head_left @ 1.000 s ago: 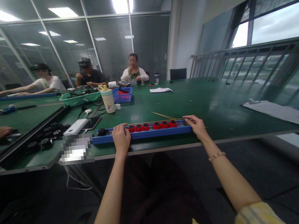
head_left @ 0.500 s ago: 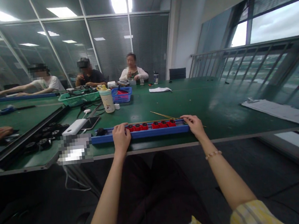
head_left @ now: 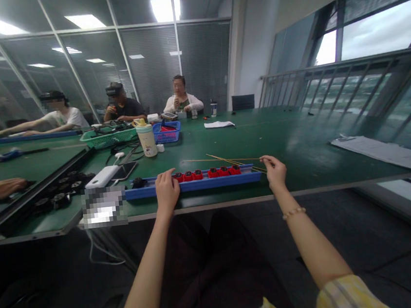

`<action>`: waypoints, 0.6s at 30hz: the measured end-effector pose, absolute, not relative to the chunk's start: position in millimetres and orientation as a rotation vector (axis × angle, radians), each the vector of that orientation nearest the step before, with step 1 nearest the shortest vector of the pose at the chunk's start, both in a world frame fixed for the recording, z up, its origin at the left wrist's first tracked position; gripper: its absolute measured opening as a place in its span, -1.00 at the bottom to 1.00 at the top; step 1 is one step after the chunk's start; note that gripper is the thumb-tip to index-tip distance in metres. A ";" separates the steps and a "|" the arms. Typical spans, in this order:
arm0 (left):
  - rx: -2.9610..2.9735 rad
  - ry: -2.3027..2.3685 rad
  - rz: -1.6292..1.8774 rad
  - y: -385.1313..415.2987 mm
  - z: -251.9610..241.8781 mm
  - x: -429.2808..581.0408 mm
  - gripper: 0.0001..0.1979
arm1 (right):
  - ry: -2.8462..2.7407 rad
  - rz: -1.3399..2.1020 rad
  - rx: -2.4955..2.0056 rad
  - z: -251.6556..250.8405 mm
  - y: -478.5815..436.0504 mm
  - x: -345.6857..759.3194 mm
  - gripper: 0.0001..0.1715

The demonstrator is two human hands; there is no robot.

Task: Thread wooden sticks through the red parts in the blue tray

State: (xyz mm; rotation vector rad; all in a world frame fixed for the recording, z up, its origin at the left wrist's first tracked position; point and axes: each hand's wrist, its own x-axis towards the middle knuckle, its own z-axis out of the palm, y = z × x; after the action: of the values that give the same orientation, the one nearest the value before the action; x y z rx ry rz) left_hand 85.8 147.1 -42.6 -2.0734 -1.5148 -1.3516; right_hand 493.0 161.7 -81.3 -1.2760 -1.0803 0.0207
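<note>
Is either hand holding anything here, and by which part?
The left hand lies on the blue tray, grip unclear. The right hand is at the ends of thin sticks; whether it holds them cannot be told.

Bright, even light from ceiling light panels (head_left: 164, 9) and overcast daylight through right-hand windows (head_left: 379, 25); soft glare across the green desk (head_left: 291, 135), reflections in the glass partition (head_left: 152, 66), strong fisheye bending toward the edges, a pixelated patch (head_left: 104, 206) at the desk's front, and a dim, shadowed dark floor (head_left: 308, 226) below.
</note>
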 end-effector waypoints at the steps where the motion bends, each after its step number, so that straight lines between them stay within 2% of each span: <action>1: -2.066 -1.523 -1.359 147.6 -42.9 85.4 -0.65 | -1.053 0.008 -1.287 -81.6 161.1 493.3 -0.57; 13: -2.060 -1.542 -1.384 148.9 -44.1 83.8 -0.69 | -0.826 -0.136 -1.645 -80.1 148.9 490.7 -0.64; 18: -2.057 -1.549 -1.387 148.3 -42.9 84.0 -0.69 | -0.778 -0.082 -1.715 -78.4 145.9 486.7 -0.64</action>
State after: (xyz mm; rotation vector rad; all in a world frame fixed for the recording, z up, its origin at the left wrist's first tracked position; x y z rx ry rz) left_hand 84.0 148.3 -42.9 -2.0568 -1.5494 -1.3868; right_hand 486.7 145.9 -78.4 -1.7152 -0.7776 -0.0816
